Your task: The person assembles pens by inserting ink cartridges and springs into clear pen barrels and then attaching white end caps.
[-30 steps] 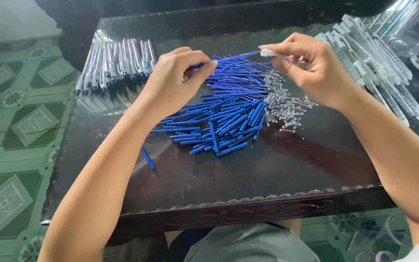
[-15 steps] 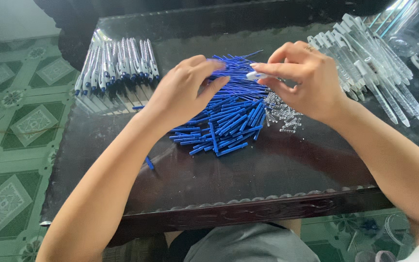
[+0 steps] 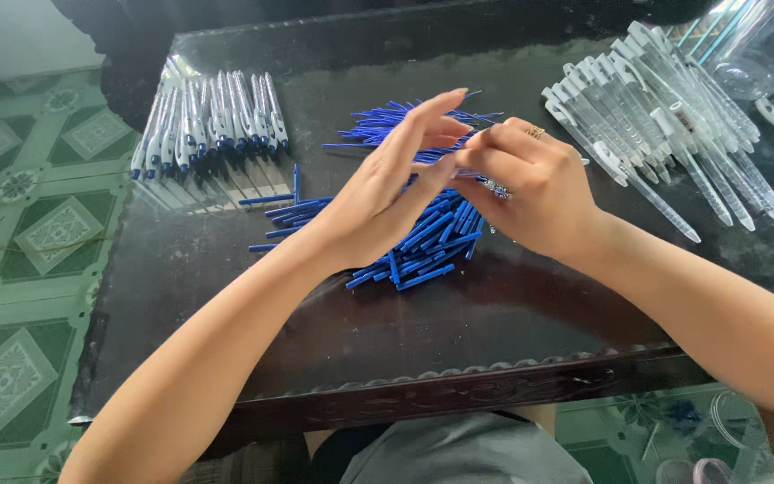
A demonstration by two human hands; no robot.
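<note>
Left hand: the left hand (image 3: 387,193) hovered over the worktop's middle, fingers long and loosely spread, thumb tip meeting the right hand's fingertips; whether it pinched anything could not be told.
Right hand: the right hand (image 3: 530,193) was curled, fingertips pressed together at the meeting point, apparently pinching a small part hidden between the two hands; a ring showed on one finger.
Springs: a small heap of silvery springs (image 3: 497,188) peeked out just under the right hand's knuckles.
Refills: a pile of blue refills (image 3: 423,242) lay directly beneath and a little beyond both hands, touching neither visibly; most long axes ran diagonally, near-left to far-right, with a fan of tips showing beyond the fingers.
Key relation: the pile sat straight below the joined fingertips, the left hand covering more of it and so judged the nearer.
Strays: a few loose refills (image 3: 284,211) lay left of the pile, toward the pens.
Pens: a row of white pens (image 3: 212,121) with blue ends lay side by side at far left, well apart from the hands.
Barrels: clear barrels (image 3: 665,134) were heaped at far right, long axes slanting toward the near right.
Jar: a clear jar (image 3: 763,45) stood at the far-right corner.
Worktop: dark glossy worktop (image 3: 405,341) over a green tiled floor (image 3: 11,269).
</note>
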